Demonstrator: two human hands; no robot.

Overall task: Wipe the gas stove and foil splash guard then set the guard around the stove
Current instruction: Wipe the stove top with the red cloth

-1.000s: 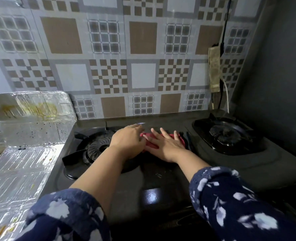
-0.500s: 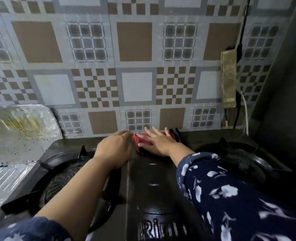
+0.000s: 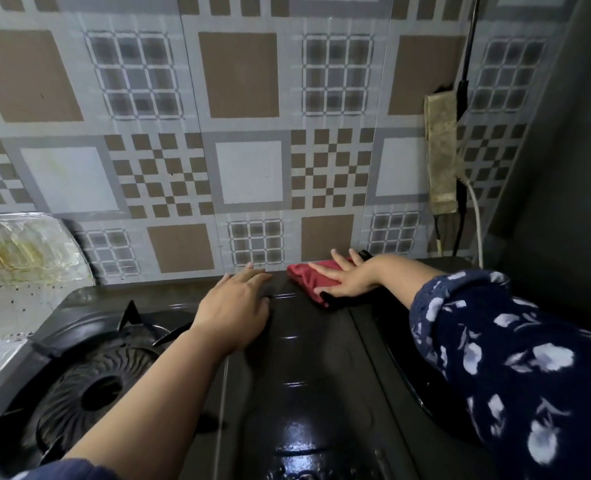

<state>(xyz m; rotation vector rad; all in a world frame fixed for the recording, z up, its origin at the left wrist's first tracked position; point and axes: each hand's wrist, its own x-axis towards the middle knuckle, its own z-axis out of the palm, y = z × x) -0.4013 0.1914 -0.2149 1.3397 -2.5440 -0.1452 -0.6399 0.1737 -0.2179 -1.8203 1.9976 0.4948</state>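
The black gas stove point(image 3: 297, 382) fills the lower half of the view, with its left burner point(image 3: 96, 389) at lower left. A red cloth point(image 3: 308, 277) lies on the stove's back edge near the tiled wall. My right hand point(image 3: 347, 278) presses flat on the cloth, fingers spread. Resting palm down on the stove top just left of the cloth is my left hand point(image 3: 238, 303), holding nothing. The foil splash guard point(image 3: 20, 268) stands at the far left, stained with yellow grease and dark specks.
The patterned tile wall point(image 3: 252, 133) rises right behind the stove. A grimy power strip point(image 3: 441, 154) with cables hangs on the wall at right. A dark wall closes off the right side. My right sleeve hides the right burner.
My right hand has slid the red cloth to the right along the stove's back edge. My left hand has come off the cloth and stays near the middle. The camera has moved closer.
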